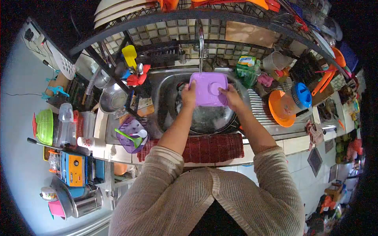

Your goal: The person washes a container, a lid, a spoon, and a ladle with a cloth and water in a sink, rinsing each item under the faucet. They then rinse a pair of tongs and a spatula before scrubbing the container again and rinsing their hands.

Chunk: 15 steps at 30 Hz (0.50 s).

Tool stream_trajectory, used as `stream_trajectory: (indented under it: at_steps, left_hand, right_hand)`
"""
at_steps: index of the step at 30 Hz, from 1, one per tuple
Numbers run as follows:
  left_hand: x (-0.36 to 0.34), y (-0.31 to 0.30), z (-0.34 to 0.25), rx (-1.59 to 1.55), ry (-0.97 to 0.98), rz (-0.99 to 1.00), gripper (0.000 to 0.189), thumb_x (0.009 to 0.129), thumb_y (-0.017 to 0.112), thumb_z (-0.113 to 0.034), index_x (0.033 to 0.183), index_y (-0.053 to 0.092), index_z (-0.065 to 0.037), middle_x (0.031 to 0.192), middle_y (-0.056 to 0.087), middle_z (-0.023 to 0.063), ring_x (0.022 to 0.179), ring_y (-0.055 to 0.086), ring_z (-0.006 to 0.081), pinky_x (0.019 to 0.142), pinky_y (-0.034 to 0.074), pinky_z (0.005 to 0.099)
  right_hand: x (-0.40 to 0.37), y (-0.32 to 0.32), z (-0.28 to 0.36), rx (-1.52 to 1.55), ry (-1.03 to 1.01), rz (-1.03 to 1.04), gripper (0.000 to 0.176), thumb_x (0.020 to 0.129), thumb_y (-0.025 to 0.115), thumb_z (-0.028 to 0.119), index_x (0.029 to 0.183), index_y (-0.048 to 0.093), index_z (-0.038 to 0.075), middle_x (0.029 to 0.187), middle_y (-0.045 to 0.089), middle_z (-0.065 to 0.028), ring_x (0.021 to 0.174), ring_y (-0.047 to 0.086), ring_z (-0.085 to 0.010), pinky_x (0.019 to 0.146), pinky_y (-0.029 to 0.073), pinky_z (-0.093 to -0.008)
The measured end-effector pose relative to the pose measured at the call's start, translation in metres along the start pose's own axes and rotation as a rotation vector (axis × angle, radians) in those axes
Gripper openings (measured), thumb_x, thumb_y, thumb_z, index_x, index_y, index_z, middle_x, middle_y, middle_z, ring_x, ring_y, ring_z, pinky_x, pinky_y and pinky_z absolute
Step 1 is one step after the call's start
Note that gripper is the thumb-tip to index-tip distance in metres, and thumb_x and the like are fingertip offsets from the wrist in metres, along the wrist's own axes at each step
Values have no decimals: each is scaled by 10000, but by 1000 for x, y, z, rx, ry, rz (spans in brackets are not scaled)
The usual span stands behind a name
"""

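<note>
A purple rectangular plastic lid [203, 90] with a raised round part is held between my hands over the sink. My left hand [189, 96] grips its left edge, thumb on the upper face. On the opposite side my right hand [234, 98] clasps the lid near the round part; the fingers underneath are hidden. Just above the lid's far edge is the metal faucet [201, 39], and a thin stream seems to fall from it. Below, a large dark pan [210, 128] with sudsy water lies in the sink [160, 110].
A purple basket [125, 135] with spoons stands left of the sink. On the right are a green pouch [247, 72], an orange plate [275, 108] and a blue-lidded pitcher [301, 96]. A red cloth [193, 150] covers the front edge. Dark rack bars [157, 17] arch overhead.
</note>
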<state>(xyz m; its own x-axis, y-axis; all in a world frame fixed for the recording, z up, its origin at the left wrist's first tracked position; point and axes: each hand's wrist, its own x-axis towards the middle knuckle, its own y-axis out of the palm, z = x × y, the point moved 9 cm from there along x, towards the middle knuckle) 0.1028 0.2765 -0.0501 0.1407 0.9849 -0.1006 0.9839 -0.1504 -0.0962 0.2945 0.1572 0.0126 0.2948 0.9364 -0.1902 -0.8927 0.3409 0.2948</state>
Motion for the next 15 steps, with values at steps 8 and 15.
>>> stream_trajectory:
  at_steps: [8,15]
  left_hand:
    - [-58,1,-22,-1062,-440,266,337,852,568,-243,1120,507,-48,1074,567,107,1008,549,267,874,460,397]
    - [-74,-25,-49,-908,-351,447,378,805,569,-149,1134,459,2,1115,537,142,1049,526,299,939,414,459]
  right_hand:
    - [5,40,-17,255,118,-20,219,787,681,199,940,568,92,772,586,-9,635,555,-130,557,463,-292]
    - [17,41,-81,0,386,-82,361,754,664,471,832,564,133,667,512,24,519,458,-116,403,371,-269]
